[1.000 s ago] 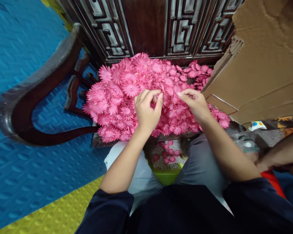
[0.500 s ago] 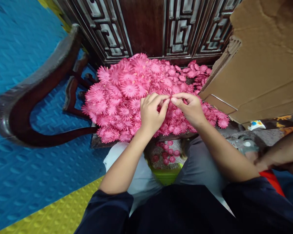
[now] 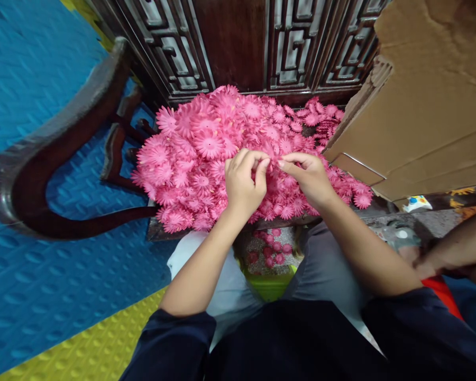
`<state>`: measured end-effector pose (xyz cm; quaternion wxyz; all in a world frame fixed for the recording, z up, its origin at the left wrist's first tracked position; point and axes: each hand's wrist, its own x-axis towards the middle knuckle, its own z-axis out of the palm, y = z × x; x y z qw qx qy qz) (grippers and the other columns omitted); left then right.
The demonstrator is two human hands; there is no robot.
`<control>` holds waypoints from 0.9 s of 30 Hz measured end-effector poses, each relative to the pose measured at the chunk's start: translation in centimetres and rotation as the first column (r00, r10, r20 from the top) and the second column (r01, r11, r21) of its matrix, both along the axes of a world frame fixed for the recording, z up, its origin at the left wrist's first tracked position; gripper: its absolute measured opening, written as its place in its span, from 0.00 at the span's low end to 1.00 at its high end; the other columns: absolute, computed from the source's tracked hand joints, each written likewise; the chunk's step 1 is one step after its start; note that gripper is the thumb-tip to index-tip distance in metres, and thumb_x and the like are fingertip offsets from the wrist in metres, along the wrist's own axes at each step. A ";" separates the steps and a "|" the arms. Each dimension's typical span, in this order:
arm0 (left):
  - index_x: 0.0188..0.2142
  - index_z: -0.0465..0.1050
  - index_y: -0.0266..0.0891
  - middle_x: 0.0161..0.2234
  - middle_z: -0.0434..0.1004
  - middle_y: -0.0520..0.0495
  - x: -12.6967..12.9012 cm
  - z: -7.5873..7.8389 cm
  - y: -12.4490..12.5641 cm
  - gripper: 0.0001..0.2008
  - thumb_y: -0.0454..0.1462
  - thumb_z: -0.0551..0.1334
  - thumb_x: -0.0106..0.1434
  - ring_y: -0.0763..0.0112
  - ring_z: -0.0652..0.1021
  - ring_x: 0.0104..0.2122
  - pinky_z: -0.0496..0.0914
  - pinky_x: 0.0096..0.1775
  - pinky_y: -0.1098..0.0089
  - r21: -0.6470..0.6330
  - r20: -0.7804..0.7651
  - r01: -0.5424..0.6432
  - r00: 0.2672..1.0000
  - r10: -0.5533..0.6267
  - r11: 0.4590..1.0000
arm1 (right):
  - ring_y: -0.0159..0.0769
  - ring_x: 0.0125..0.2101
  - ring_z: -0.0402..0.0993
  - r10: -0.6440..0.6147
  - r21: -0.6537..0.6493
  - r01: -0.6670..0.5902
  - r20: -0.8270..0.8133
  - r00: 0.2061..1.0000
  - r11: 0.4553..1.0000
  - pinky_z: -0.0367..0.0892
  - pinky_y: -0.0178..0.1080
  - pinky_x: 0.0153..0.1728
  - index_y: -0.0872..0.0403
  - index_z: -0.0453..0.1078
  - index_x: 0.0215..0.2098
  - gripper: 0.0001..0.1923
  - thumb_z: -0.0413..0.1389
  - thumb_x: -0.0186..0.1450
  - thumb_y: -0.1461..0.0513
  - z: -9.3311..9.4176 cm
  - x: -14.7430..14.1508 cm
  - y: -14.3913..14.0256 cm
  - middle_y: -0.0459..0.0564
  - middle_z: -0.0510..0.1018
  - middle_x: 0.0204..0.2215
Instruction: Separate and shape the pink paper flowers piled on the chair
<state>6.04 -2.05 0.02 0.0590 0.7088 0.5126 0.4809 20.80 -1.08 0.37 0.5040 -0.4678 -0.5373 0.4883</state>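
Both hands work at the near middle of a heap of pink paper flowers (image 3: 206,143) piled on the seat of a dark wooden chair (image 3: 55,159). The left hand (image 3: 243,182) has its fingers (image 3: 257,159) curled in, thumb and forefinger pinched together on a small pink flower piece at the top of the heap. The right hand (image 3: 309,177) sits just beside it, its fingers drawn together with thumb and forefinger tips meeting; they touch the flowers, though whether they actually grip a piece cannot be told. The fingertips of the two hands are close together but apart. The heap reaches the carved chair back (image 3: 238,47) behind it, and a large cardboard box (image 3: 420,106) leans over its right edge. Below the seat, between the person's knees, a green container (image 3: 272,286) holds a few more pink flowers. Another person's arm (image 3: 456,254) shows at the right edge, above a blue and yellow floor mat (image 3: 43,296).
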 end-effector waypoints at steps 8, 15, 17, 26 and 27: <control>0.31 0.63 0.40 0.28 0.65 0.50 -0.8 0.0 0.4 0.08 0.38 0.51 0.65 0.72 0.67 0.30 0.63 0.35 0.69 0.104 0.268 -0.128 0.959 0.097 0.986 | 0.24 0.23 0.63 0.009 -0.148 -0.033 -0.162 0.987 0.988 0.63 0.33 0.31 0.52 0.74 0.22 0.07 0.64 0.48 0.58 0.8 -0.4 -0.2 0.40 0.69 0.18; 0.32 0.64 0.40 0.28 0.63 0.50 -1.1 -0.1 0.6 0.06 0.36 0.51 0.64 0.73 0.67 0.29 0.64 0.34 0.68 0.087 0.317 -0.226 0.929 0.188 0.970 | 0.27 0.24 0.65 -0.058 -0.146 0.029 -0.197 0.979 0.989 0.62 0.34 0.29 0.51 0.73 0.22 0.06 0.62 0.46 0.59 0.7 -0.6 -0.3 0.41 0.70 0.18; 0.32 0.64 0.40 0.28 0.63 0.50 -1.0 -0.1 0.4 0.06 0.35 0.51 0.63 0.73 0.66 0.29 0.64 0.34 0.68 0.079 0.337 -0.244 0.919 0.204 0.967 | 0.27 0.24 0.65 -0.075 -0.149 0.041 -0.231 0.970 0.988 0.63 0.34 0.30 0.50 0.73 0.23 0.05 0.61 0.46 0.61 0.6 -0.8 -0.4 0.41 0.69 0.17; 0.34 0.61 0.40 0.28 0.61 0.51 -0.1 -0.4 0.5 0.05 0.30 0.49 0.62 0.75 0.66 0.29 0.65 0.34 0.71 0.042 0.466 -0.353 0.835 0.294 0.935 | 0.27 0.24 0.65 -0.048 -0.247 -0.023 -0.278 0.959 0.969 0.62 0.34 0.30 0.52 0.68 0.19 0.06 0.60 0.43 0.61 1.2 -1.8 -1.0 0.40 0.66 0.16; 0.34 0.60 0.40 0.28 0.61 0.51 0.0 -0.5 0.5 0.05 0.30 0.49 0.61 0.75 0.67 0.29 0.65 0.35 0.71 0.038 0.493 -0.357 0.819 0.293 0.933 | 0.26 0.23 0.65 -0.043 -0.252 -0.032 -0.284 0.958 0.967 0.61 0.34 0.30 0.52 0.68 0.19 0.06 0.60 0.43 0.61 1.2 -1.8 -1.1 0.39 0.65 0.15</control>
